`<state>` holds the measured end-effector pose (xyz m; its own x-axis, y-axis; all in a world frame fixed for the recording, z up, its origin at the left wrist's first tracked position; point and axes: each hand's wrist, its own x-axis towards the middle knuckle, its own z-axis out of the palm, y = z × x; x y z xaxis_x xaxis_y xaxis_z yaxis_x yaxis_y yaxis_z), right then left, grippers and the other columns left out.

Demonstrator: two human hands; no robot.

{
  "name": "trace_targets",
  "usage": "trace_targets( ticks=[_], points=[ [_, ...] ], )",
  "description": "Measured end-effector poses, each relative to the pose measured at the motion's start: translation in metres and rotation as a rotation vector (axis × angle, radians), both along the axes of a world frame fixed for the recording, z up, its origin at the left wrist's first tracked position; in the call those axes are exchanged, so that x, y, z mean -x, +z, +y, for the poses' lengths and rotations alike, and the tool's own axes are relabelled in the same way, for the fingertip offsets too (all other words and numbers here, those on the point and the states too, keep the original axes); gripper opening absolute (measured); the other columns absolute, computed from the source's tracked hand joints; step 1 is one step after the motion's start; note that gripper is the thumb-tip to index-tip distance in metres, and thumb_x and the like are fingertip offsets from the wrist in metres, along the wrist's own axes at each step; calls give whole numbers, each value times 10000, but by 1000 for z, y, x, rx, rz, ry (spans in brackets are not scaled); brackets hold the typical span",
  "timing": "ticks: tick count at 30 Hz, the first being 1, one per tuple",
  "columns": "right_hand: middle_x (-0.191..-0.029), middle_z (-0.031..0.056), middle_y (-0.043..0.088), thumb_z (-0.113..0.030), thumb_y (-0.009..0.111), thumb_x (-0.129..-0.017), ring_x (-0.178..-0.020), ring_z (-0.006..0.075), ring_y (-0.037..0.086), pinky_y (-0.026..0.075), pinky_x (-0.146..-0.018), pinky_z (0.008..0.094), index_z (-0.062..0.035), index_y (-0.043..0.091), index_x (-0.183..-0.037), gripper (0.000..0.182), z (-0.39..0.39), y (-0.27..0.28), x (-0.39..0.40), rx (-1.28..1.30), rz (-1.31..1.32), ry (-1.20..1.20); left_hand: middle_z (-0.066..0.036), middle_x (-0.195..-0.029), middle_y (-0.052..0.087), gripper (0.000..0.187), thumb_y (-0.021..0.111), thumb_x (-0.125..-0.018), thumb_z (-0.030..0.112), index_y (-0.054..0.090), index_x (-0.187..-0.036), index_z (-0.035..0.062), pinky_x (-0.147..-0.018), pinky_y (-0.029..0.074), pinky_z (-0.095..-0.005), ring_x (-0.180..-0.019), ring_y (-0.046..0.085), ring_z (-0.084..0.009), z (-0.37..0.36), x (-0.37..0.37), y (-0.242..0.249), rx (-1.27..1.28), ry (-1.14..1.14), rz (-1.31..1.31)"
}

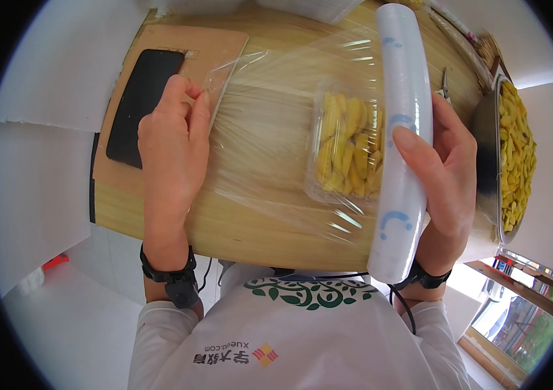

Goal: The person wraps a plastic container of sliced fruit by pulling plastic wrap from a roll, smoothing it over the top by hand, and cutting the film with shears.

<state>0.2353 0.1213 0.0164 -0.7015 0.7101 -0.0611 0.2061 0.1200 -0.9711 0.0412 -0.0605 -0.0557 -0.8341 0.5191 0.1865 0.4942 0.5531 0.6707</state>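
Note:
A sheet of clear plastic wrap (257, 130) is stretched across the wooden table between my hands. My left hand (177, 127) pinches its free edge, above a black phone (136, 104) on a brown board. My right hand (442, 162) grips the roll of plastic wrap (393, 214), white with pale blue marks, thumb on its near face and fingers behind it. Under the sheet, beside the roll, sits a clear plastic tray (313, 153) of yellow pieces (348, 143), which look like cut fruit or pickle. The roll hides the tray's right side.
A large metal bowl (490, 156) heaped with similar yellow pieces stands at the right. Scissors (444, 84) lie behind my right hand. The brown board (224, 49) is at the table's left end. White walls border the left side.

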Motion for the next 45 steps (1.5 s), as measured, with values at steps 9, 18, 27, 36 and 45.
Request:
trace_targets(
  ticks=[9, 18, 27, 36, 45],
  points=[
    [-1102, 138, 678, -184, 818, -838, -895, 134, 680, 568, -719, 265, 82, 544, -1312, 609, -9, 0, -2, 105, 58, -9, -78, -548, 533, 79, 631, -977, 109, 623, -959, 32, -521, 366, -323, -492, 440, -158, -4, 6, 4, -121, 61, -5],
    [-1096, 143, 691, -226, 841, -842, -937, 168, 697, 587, -752, 297, 82, 550, -1306, 628, -5, -9, -1, -29, -18, 43, -101, -581, 564, 77, 637, -970, 126, 611, -958, 55, -552, 416, -353, -509, 519, -240, 3, 6, -8, -17, 63, 8],
    [-1070, 123, 693, -183, 821, -848, -911, 138, 675, 559, -726, 276, 83, 552, -1315, 602, -5, 1, -1, 86, -21, 15, -108, -600, 584, 82, 633, -972, 143, 608, -965, 66, -566, 439, -389, -539, 563, -290, 4, 6, -8, 18, 27, 104],
    [-1074, 100, 685, -172, 820, -850, -928, 120, 647, 531, -778, 268, 80, 541, -1347, 623, 3, -12, -4, 111, -8, 4, -113, -618, 595, 99, 631, -975, 162, 607, -970, 66, -572, 447, -400, -562, 583, -304, 1, 4, 0, 39, 58, -36],
    [-1038, 109, 697, -220, 826, -851, -864, 118, 656, 538, -729, 262, 90, 583, -1297, 595, 3, -10, -4, 56, -49, 25, -118, -638, 613, 127, 649, -969, 188, 633, -973, 62, -601, 471, -398, -589, 599, -300, 0, 7, -11, 83, -9, 103]
  ],
)
